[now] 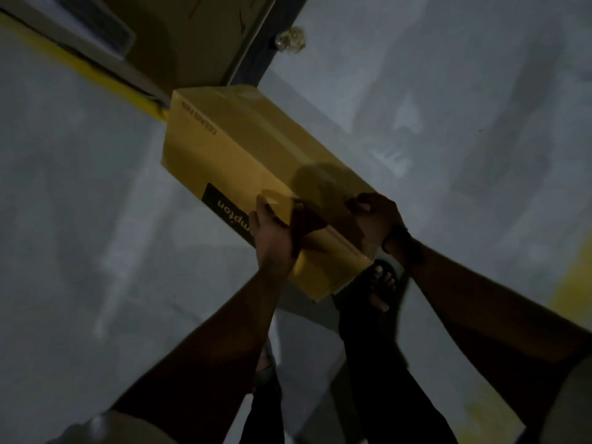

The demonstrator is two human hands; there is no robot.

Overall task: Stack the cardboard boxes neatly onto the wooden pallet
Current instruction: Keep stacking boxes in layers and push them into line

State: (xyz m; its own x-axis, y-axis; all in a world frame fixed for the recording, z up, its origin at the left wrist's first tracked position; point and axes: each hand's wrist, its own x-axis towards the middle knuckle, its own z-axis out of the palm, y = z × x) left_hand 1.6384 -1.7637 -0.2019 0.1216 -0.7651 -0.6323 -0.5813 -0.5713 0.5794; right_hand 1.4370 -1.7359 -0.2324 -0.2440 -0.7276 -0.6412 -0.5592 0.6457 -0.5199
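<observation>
Above grey floor point(80, 219), left hand point(275, 238) and right hand point(374, 222) grip closed cardboard box point(243, 149); contents hidden.

Sleeves point(107, 426): short, pale, loose at both upper arms.
Wristband point(398, 239): dark, on the right wrist; watch or strap, unclear.
Trousers point(371, 354): dark, plain.
Sandal point(383, 263): dark, open-toed.
</observation>
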